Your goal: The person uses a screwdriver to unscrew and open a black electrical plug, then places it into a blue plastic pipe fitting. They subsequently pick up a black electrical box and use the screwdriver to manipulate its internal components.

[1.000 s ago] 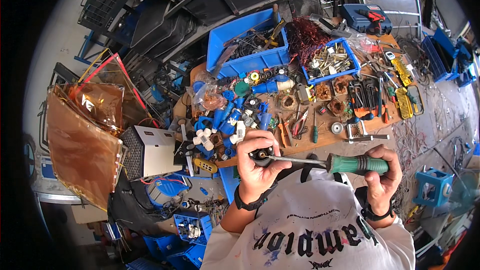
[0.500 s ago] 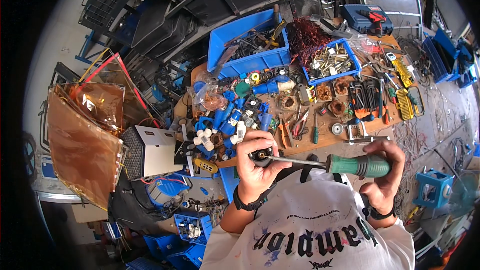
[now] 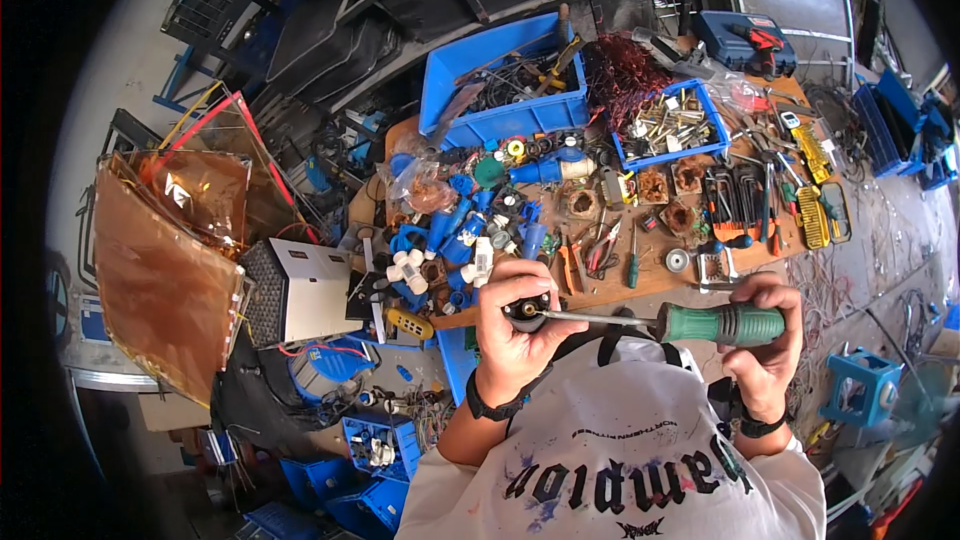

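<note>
In front of my chest, my left hand (image 3: pixel 507 340) is closed round a small black round fitting (image 3: pixel 517 318) with a brass-coloured centre. The fingers cover most of its body. My right hand (image 3: pixel 768 360) grips the black-banded rear of a green-handled screwdriver (image 3: pixel 690 322), fingers over the top and thumb beneath. Its long metal shaft points left, and the tip meets the fitting at or close to the brass centre. Exactly how far the tip goes in I cannot tell.
Beyond my hands a wooden workbench (image 3: pixel 640 302) carries blue plugs (image 3: pixel 460 240), pliers (image 3: pixel 603 245), another screwdriver (image 3: pixel 633 258) and hex keys (image 3: pixel 748 202). A large blue crate (image 3: pixel 500 130) and a blue tray of metal parts (image 3: pixel 722 148) stand farther back. A yellow handheld device (image 3: pixel 408 323) lies left.
The fingers of my right hand have shifted round the screwdriver's handle, and the handle appears turned. My left hand still holds the fitting at the shaft's tip. The whole view has shifted slightly.
</note>
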`<action>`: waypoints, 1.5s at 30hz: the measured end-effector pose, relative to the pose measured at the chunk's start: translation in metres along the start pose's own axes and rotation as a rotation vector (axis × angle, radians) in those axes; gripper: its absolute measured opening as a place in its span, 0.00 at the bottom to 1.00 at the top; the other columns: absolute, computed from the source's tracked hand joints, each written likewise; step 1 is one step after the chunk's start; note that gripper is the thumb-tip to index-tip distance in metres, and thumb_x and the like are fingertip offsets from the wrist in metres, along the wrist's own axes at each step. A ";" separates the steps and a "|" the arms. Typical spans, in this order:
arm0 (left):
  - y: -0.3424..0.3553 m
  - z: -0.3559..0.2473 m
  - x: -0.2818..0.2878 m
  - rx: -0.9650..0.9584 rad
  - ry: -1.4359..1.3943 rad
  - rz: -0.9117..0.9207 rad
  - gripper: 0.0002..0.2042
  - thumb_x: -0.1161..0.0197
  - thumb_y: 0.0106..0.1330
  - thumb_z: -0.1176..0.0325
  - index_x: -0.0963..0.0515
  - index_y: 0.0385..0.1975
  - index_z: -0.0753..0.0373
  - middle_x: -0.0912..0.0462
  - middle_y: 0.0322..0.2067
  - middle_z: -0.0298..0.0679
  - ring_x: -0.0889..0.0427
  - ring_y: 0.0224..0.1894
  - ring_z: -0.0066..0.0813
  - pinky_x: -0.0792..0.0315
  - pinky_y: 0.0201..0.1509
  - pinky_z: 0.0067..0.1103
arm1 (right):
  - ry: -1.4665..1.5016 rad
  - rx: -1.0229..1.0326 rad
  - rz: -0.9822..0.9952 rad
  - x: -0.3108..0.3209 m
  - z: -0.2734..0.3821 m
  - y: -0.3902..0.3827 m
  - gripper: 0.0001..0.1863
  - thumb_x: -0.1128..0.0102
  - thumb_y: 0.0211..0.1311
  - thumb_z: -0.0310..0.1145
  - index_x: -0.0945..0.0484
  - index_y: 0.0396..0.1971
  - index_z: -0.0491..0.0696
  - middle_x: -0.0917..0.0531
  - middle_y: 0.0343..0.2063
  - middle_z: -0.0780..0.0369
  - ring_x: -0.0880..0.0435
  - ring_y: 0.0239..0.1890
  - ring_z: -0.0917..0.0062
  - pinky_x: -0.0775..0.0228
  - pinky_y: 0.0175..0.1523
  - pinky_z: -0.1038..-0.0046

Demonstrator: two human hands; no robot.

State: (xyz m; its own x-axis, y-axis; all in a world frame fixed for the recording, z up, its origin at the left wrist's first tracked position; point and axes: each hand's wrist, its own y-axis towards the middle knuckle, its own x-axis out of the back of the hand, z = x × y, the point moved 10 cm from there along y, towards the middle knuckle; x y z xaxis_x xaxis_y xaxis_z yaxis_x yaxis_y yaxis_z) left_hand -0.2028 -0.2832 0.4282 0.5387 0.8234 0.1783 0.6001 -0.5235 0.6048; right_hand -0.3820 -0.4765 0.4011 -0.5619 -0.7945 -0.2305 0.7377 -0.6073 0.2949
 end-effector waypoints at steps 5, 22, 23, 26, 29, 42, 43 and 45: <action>-0.002 0.002 0.014 0.010 0.014 -0.043 0.28 0.25 0.50 0.62 0.36 0.45 0.60 0.30 0.37 0.42 0.26 0.29 0.23 0.27 0.29 0.16 | 0.100 -0.231 -0.016 -0.016 -0.024 0.003 0.36 0.40 0.56 0.61 0.37 0.48 0.44 0.25 0.37 0.58 0.25 0.28 0.80 0.33 0.27 0.82; -0.010 0.027 0.105 0.010 0.059 -0.048 0.27 0.26 0.51 0.65 0.36 0.45 0.60 0.29 0.38 0.42 0.27 0.30 0.22 0.28 0.29 0.15 | 0.059 -0.154 -0.044 -0.105 -0.037 0.018 0.33 0.44 0.63 0.54 0.40 0.56 0.43 0.28 0.49 0.52 0.22 0.39 0.76 0.27 0.33 0.78; -0.013 0.029 0.112 0.011 0.070 -0.040 0.26 0.26 0.51 0.66 0.36 0.45 0.60 0.29 0.38 0.43 0.26 0.30 0.23 0.29 0.29 0.16 | -0.049 -0.138 -0.053 -0.115 -0.037 0.018 0.34 0.56 0.66 0.61 0.37 0.53 0.43 0.26 0.47 0.52 0.21 0.33 0.77 0.28 0.31 0.79; -0.011 0.030 0.129 -0.024 0.103 0.009 0.26 0.26 0.51 0.66 0.35 0.45 0.60 0.29 0.38 0.43 0.26 0.29 0.23 0.29 0.29 0.17 | -0.119 -0.133 -0.104 -0.131 -0.039 0.014 0.28 0.58 0.69 0.56 0.35 0.48 0.42 0.24 0.42 0.52 0.22 0.26 0.78 0.30 0.29 0.81; -0.018 0.047 0.147 0.038 -0.036 -0.059 0.26 0.25 0.51 0.67 0.35 0.44 0.60 0.29 0.37 0.43 0.27 0.28 0.24 0.29 0.30 0.18 | -0.173 -0.156 -0.110 -0.148 -0.040 0.011 0.16 0.55 0.71 0.41 0.33 0.43 0.42 0.24 0.40 0.55 0.24 0.23 0.81 0.34 0.26 0.83; -0.011 0.086 0.177 0.093 -0.141 -0.068 0.24 0.28 0.55 0.61 0.35 0.44 0.61 0.29 0.38 0.41 0.28 0.28 0.24 0.30 0.33 0.18 | 0.141 0.026 -0.024 -0.196 -0.034 0.010 0.27 0.42 0.55 0.18 0.40 0.53 0.48 0.33 0.52 0.54 0.32 0.57 0.68 0.38 0.61 0.65; -0.010 0.085 0.178 0.102 -0.147 -0.081 0.23 0.28 0.56 0.61 0.35 0.44 0.60 0.29 0.37 0.41 0.29 0.28 0.23 0.30 0.32 0.17 | 0.185 0.039 -0.009 -0.201 -0.030 0.014 0.26 0.40 0.56 0.22 0.40 0.53 0.47 0.32 0.52 0.54 0.32 0.57 0.68 0.38 0.61 0.64; -0.006 0.082 0.176 0.098 -0.189 -0.055 0.22 0.30 0.58 0.63 0.36 0.44 0.60 0.31 0.37 0.41 0.30 0.29 0.23 0.30 0.32 0.17 | 0.251 0.028 0.000 -0.204 -0.029 0.018 0.24 0.39 0.59 0.29 0.39 0.52 0.47 0.30 0.51 0.53 0.32 0.57 0.69 0.38 0.61 0.65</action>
State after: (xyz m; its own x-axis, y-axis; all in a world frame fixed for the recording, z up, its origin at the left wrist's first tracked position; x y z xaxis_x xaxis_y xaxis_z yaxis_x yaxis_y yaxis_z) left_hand -0.0633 -0.1531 0.3927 0.5998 0.8001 -0.0072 0.6808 -0.5056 0.5300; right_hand -0.2428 -0.3250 0.4268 -0.4488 -0.7704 -0.4529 0.7250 -0.6101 0.3194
